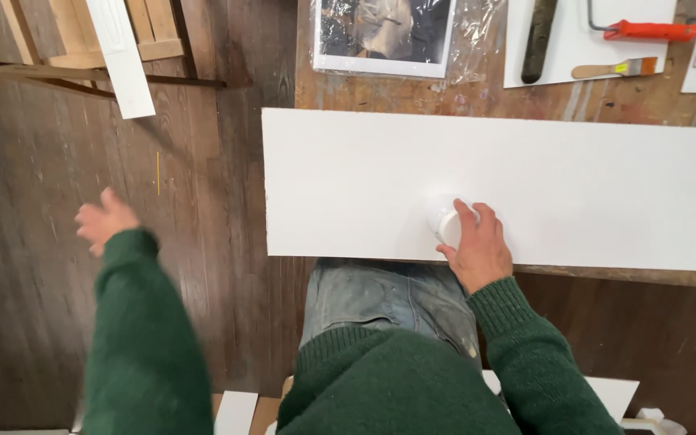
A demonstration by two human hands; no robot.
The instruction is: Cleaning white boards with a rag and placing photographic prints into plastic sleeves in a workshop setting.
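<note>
A long white board (573, 177) lies across a worn wooden workbench (477, 101). My right hand (477, 246) rests on the board near its front edge, fingers wrapped around a small white round cup (442, 217). My left hand (105, 219) is stretched out to the left over the wooden floor, blurred, fingers apart and holding nothing. Both arms wear green knitted sleeves.
At the back of the bench lie a plastic-wrapped picture (384, 36), a dark paint roller (539, 40) with an orange handle (650, 31) on a white sheet, and a small wooden-handled brush (614, 69). A white plank (121, 56) and wooden frames (82, 40) stand at the far left.
</note>
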